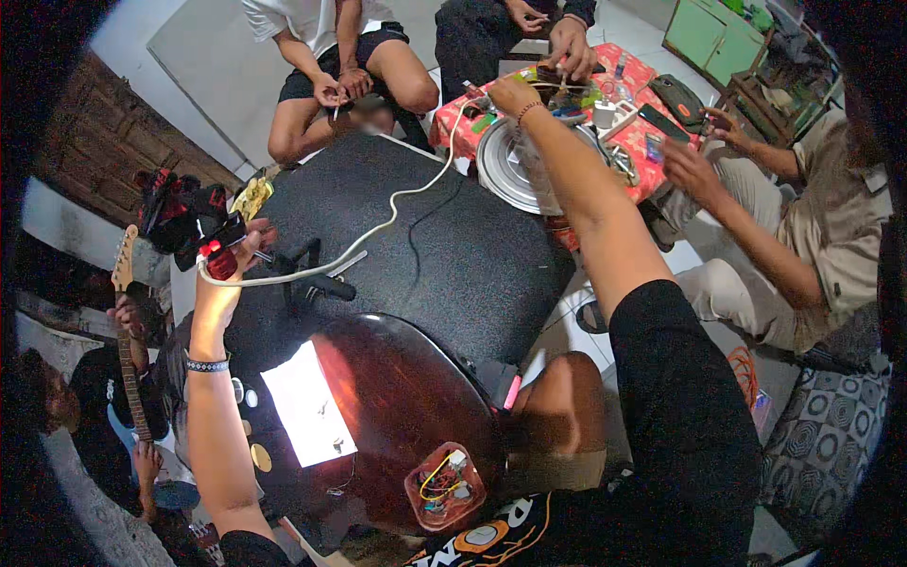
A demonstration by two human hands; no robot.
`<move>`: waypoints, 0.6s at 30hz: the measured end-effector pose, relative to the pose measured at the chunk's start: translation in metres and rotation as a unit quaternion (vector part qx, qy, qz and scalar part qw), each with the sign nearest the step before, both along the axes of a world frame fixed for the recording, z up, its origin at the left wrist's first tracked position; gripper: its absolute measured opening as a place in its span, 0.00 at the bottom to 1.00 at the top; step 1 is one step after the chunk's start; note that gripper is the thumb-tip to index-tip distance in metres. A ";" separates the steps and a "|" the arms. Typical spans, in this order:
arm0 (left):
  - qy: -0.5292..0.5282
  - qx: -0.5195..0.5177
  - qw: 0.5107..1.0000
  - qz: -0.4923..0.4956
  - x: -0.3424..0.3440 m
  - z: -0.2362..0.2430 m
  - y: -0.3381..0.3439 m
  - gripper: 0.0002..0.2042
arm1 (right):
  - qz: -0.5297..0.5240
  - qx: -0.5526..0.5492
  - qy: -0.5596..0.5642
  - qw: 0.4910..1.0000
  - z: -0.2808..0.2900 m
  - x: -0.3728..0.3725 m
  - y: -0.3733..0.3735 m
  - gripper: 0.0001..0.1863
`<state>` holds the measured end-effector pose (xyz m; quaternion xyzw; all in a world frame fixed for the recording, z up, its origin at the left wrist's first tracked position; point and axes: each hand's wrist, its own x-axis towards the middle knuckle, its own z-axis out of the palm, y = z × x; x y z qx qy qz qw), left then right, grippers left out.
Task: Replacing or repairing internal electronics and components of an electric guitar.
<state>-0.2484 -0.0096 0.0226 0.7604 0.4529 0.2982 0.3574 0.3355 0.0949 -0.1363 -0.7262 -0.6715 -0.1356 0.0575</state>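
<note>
My left hand (248, 248), palm turned up at the left, has its fingers round a black device with a glowing red part (219, 257); its kind is unclear. A white cable (392, 210) runs from beside this device across a large black textured surface (350, 198) toward the far table. Stretched out to that table, my right hand (515, 95) is closed around the cable near its far end. Its fingertips are partly hidden. Close to this hand stands a round silver metal tray (505, 170).
A red patterned table (647, 68) carries a phone (663, 123), adapters and small items. Nearer lie a glossy brown wooden surface (406, 397), white paper (307, 406) and a plastic tub (444, 484) of wires. People sit around; one holds an electric guitar (129, 350).
</note>
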 end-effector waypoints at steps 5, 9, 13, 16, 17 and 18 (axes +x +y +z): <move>0.015 -0.011 0.999 0.026 -0.006 0.007 -0.013 0.18 | -0.033 -0.002 0.134 0.990 -0.005 -0.041 0.001 0.16; -0.006 -0.011 1.000 0.005 0.004 0.004 -0.005 0.18 | -0.089 -0.022 0.106 0.990 -0.018 -0.010 0.003 0.16; -0.003 -0.007 1.000 0.006 -0.006 0.001 -0.004 0.19 | -0.068 -0.086 0.057 0.992 -0.016 -0.019 0.012 0.16; 0.004 -0.006 1.000 0.017 -0.004 0.001 -0.002 0.20 | -0.068 -0.064 0.057 0.994 -0.020 -0.009 0.020 0.16; -0.001 -0.006 1.000 0.011 0.001 -0.002 0.003 0.20 | -0.065 -0.064 0.066 0.994 -0.022 0.009 0.019 0.16; -0.012 -0.014 1.000 0.012 -0.003 -0.005 0.004 0.20 | -0.051 -0.066 0.080 0.993 -0.023 0.006 0.021 0.16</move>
